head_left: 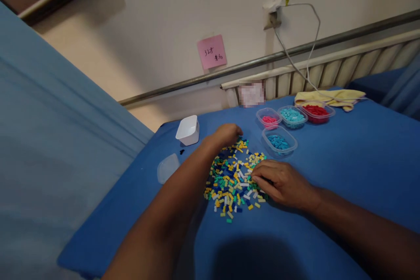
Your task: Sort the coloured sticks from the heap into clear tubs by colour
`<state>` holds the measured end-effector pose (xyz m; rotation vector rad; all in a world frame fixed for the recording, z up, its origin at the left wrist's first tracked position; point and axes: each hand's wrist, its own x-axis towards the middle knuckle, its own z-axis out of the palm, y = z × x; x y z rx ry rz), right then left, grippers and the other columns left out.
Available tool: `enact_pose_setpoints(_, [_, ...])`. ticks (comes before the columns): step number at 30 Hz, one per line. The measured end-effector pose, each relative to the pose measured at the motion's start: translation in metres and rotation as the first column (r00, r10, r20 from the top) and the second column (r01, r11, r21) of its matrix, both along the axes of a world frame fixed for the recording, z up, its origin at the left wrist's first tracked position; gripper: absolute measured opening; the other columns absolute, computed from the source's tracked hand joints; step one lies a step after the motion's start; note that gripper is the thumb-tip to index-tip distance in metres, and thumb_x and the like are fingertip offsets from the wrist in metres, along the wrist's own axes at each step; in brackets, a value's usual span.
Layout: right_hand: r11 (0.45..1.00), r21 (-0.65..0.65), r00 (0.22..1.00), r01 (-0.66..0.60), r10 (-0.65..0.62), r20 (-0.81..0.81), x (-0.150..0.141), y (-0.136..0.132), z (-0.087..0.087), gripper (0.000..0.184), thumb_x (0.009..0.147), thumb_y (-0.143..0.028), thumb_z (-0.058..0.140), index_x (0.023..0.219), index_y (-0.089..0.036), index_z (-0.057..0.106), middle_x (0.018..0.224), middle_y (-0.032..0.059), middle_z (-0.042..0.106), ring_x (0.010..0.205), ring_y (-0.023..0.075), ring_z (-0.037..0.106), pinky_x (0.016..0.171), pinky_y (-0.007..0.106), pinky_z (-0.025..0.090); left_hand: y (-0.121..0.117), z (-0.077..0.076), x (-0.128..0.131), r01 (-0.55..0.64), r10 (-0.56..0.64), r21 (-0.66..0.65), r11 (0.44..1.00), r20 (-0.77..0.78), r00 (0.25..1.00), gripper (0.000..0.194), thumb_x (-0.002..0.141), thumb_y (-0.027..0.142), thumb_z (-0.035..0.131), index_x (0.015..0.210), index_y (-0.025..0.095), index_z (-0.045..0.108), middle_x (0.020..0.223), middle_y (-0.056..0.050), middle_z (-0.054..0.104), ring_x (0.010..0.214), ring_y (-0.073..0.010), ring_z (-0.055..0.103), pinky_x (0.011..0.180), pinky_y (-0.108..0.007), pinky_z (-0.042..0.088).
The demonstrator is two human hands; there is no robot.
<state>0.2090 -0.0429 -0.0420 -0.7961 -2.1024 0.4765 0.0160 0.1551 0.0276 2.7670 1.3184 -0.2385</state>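
Observation:
A spread of small plastic building bricks (229, 179) in yellow, white, green and dark blue lies on the blue cloth. At its far edge, my left hand (227, 134) is closed with the fingers curled down; what lies in them is hidden. My right hand (280, 180) rests at the spread's right edge, fingers bent and pressed together over the bricks. Whether it grips one cannot be seen. Just beyond my right hand stands a clear tub (293, 146) with blue bricks inside.
Further back are clear tubs of pink bricks (269, 120), light blue bricks (292, 116) and red bricks (315, 111), beside a yellow cloth (344, 96). A white box (190, 133) and a translucent lid (168, 168) lie left. A white cable (318, 30) hangs from the wall socket.

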Motion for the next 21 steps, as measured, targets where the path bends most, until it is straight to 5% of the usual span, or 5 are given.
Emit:
enact_pose_setpoints(7, [1.0, -0.005, 1.0, 0.013, -0.013, 0.018, 0.001, 0.002, -0.001, 0.02, 0.112, -0.026, 0.054, 0.101, -0.021, 0.07, 0.093, 0.0056, 0.074, 0.087, 0.02, 0.068, 0.08, 0.035, 0.053, 0.025, -0.013, -0.01, 0.142, -0.144, -0.023, 0.99, -0.133, 0.981, 0.047, 0.086, 0.014, 0.066, 0.128, 0.03, 0.082, 0.128, -0.006, 0.079, 0.116, -0.0259, 0.072, 0.093, -0.029, 0.051])
enact_pose_setpoints(21, [0.997, -0.07, 1.0, 0.015, -0.015, 0.006, 0.002, 0.006, -0.002, 0.02, 0.111, -0.027, 0.055, 0.1, -0.021, 0.071, 0.092, 0.0037, 0.073, 0.085, 0.0183, 0.067, 0.08, 0.034, 0.05, 0.027, -0.011, -0.011, 0.116, -0.125, -0.12, 0.986, -0.07, 0.99, 0.041, 0.077, 0.016, 0.07, 0.116, 0.024, 0.082, 0.098, -0.002, 0.081, 0.08, -0.02, 0.069, 0.064, -0.028, 0.043])
